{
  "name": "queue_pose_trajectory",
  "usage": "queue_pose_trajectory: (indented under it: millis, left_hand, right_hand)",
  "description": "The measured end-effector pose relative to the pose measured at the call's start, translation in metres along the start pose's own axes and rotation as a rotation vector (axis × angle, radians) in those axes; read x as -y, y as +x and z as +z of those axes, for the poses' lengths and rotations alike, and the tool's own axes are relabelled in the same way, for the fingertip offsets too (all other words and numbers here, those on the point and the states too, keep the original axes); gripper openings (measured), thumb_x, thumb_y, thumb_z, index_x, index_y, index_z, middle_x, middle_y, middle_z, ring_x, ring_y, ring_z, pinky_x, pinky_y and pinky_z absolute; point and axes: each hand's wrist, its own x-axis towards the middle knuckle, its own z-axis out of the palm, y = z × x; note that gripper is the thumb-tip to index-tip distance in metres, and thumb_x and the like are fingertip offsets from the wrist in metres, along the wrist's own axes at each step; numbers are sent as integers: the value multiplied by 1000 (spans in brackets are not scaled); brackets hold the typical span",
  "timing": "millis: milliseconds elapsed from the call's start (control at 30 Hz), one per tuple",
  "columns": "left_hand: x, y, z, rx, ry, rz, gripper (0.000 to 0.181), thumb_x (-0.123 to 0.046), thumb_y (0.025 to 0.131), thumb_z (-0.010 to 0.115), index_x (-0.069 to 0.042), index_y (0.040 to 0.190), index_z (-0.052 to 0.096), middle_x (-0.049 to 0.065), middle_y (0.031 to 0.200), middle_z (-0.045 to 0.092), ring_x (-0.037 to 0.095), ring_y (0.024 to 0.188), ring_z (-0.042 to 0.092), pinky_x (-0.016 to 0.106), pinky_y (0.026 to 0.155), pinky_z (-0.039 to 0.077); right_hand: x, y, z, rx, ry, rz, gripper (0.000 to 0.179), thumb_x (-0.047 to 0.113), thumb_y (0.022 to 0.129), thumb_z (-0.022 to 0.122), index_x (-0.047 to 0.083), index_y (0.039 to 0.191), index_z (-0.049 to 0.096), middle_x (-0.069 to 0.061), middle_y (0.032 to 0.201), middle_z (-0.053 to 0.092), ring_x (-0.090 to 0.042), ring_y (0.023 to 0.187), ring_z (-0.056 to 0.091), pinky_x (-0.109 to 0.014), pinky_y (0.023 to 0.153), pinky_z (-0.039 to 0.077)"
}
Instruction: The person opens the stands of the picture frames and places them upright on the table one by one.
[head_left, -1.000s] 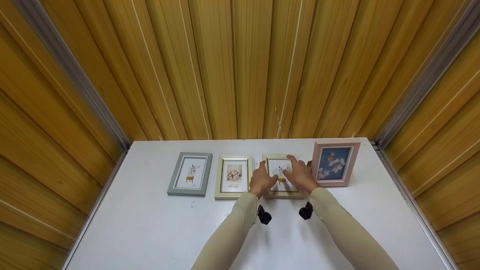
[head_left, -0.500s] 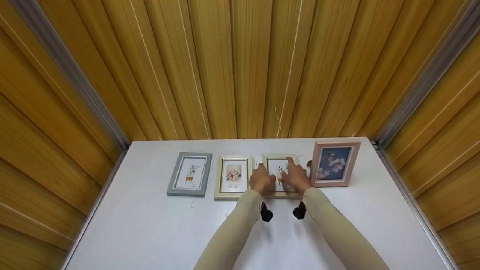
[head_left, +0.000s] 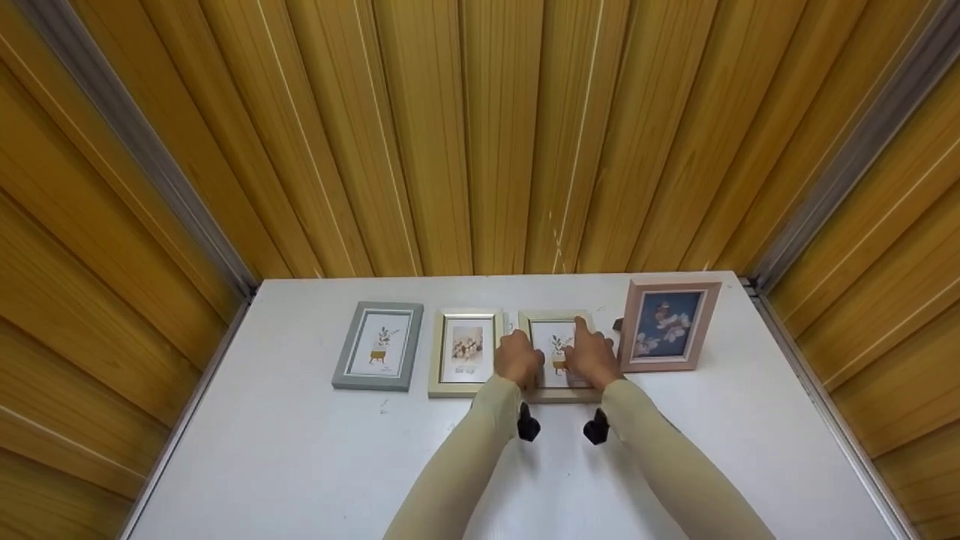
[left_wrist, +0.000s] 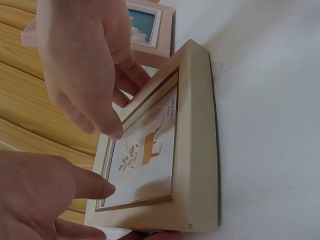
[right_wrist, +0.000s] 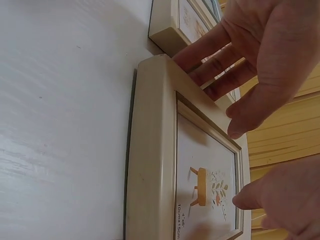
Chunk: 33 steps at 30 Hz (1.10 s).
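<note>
Between my two hands a pale gold picture frame point(head_left: 562, 395) lies face up on the white table, showing a plant in a mustard pot. My left hand point(head_left: 517, 360) grips its left side, fingers along the outer edge and thumb over the front, as the right wrist view shows on the left hand point(right_wrist: 272, 65). On the opposite side, my right hand point(head_left: 592, 361) holds the edge, with its thumb above the glass; in the left wrist view some fingers of the right hand point(left_wrist: 80, 65) reach down behind the rim. The hands partly cover the frame from above.
A second gold frame point(head_left: 435, 375) lies close on the left, with a grey-green frame point(head_left: 345, 371) beyond it. A pink frame point(head_left: 637, 322) with a blossom picture stands upright at the right. Wood-look panels point(head_left: 495, 150) wall the back and sides of the white table point(head_left: 285, 450).
The held gold frame has shifted slightly left and toward me. My right hand has moved left, bringing both hands closer together. The other frames stay put.
</note>
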Motion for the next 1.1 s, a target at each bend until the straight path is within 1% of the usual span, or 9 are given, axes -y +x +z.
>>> queue_pose_trajectory:
  millis: [133,300,433,533,600,700,767,967,1100]
  left_hand:
    - [-1,-3,-2,21,8,-4,16,-8,87,73,4,98,73,18,92,74,25,72,65,41,65,58]
    - [-1,-6,-2,44,55,10,17,-6,87,72,4,101,74,18,95,73,24,75,65,41,68,58]
    - [1,-5,1,62,95,14,18,-5,87,74,3,104,74,17,97,73,25,77,65,41,69,58]
    - [2,-4,3,54,130,27,19,-4,85,76,2,103,74,18,97,73,28,80,69,43,71,59]
    - [3,-3,4,46,148,35,19,-4,84,76,2,102,74,18,97,73,30,83,71,44,72,59]
    - [3,-3,5,24,150,52,17,-2,83,76,3,99,72,19,95,73,32,83,72,44,70,59]
    - [4,-3,6,21,146,58,16,-1,84,75,3,100,72,19,95,73,31,82,72,44,70,59]
    - [8,-3,9,13,144,74,11,0,85,73,2,96,73,18,93,73,29,79,71,43,69,59]
    - [9,-2,11,5,124,63,8,1,85,73,2,93,74,18,90,73,28,75,70,42,66,59]
  right_hand:
    - [-3,-2,1,-42,-43,-4,60,11,100,60,-3,154,36,-38,123,61,-58,116,56,-65,97,47]
    - [-8,-5,1,-88,-102,-14,49,9,97,62,-11,140,47,-36,106,66,-54,96,65,-63,84,53]
    - [-11,-7,1,-77,-106,16,42,8,98,60,-15,132,50,-36,104,66,-52,96,67,-61,80,54]
    - [-15,-9,2,-78,-113,28,30,5,97,56,-15,119,58,-35,102,67,-50,95,68,-60,77,54]
    - [-16,-9,4,-96,-124,9,21,3,97,54,-13,108,62,-33,98,68,-49,92,69,-60,74,55]
    - [-18,-10,5,-130,-129,-20,16,-1,96,52,-11,98,65,-32,94,69,-48,88,69,-60,71,54]
    - [-18,-9,6,-149,-131,-32,16,-1,95,52,-10,97,65,-32,94,69,-49,88,69,-60,72,54]
    - [-20,-9,10,-166,-141,-24,17,-1,96,52,-11,98,65,-33,94,69,-50,89,69,-61,74,54]
    - [-20,-8,11,-173,-145,-30,15,-1,95,55,-11,98,65,-33,93,69,-50,87,69,-61,73,55]
